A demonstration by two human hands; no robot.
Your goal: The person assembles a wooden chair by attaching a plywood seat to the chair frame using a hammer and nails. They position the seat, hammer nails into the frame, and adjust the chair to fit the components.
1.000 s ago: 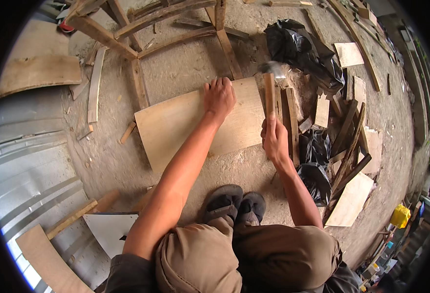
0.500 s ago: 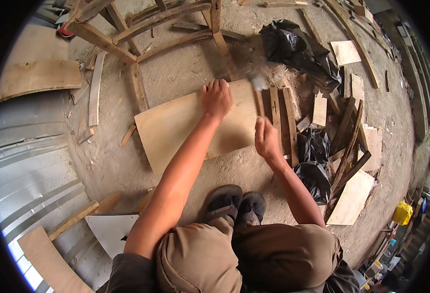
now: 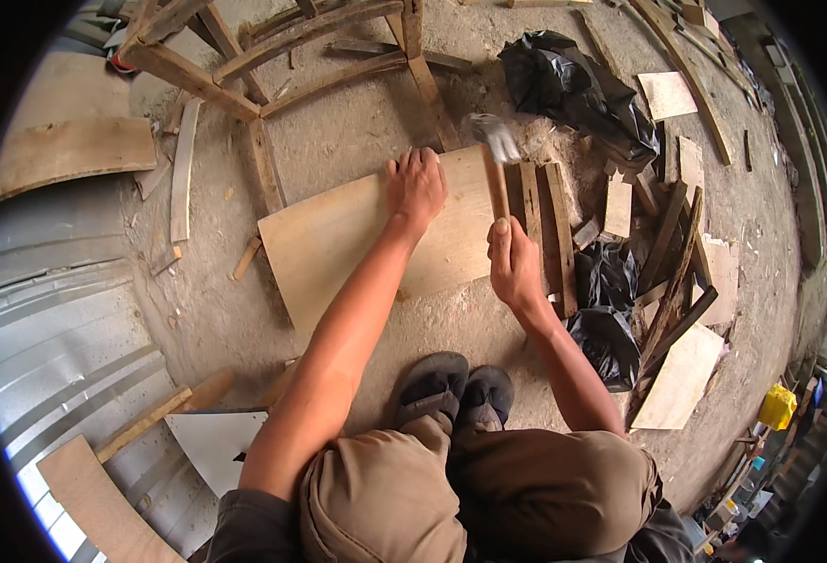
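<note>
Here's the hammer head (image 3: pixel 496 139), a grey blur at upper centre, its handle (image 3: pixel 499 194) losing its lower end inside the right hand (image 3: pixel 515 265)! Mid-frame, the fingertips of the left hand (image 3: pixel 416 190) curl out of sight and the left forearm (image 3: pixel 357 314) masks a strip of the pale board (image 3: pixel 455 230). The wooden frame (image 3: pixel 188 79) runs clean off the top edge, while the clutter (image 3: pixel 734 502) at lower right is too small to name.

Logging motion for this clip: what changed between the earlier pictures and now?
The right hand and hammer have moved left, the hammer's head now by the far right corner of the board; since half a second ago it has shifted up the picture. Nothing was taken up or let go. The left hand stays on the board's far edge.
</note>
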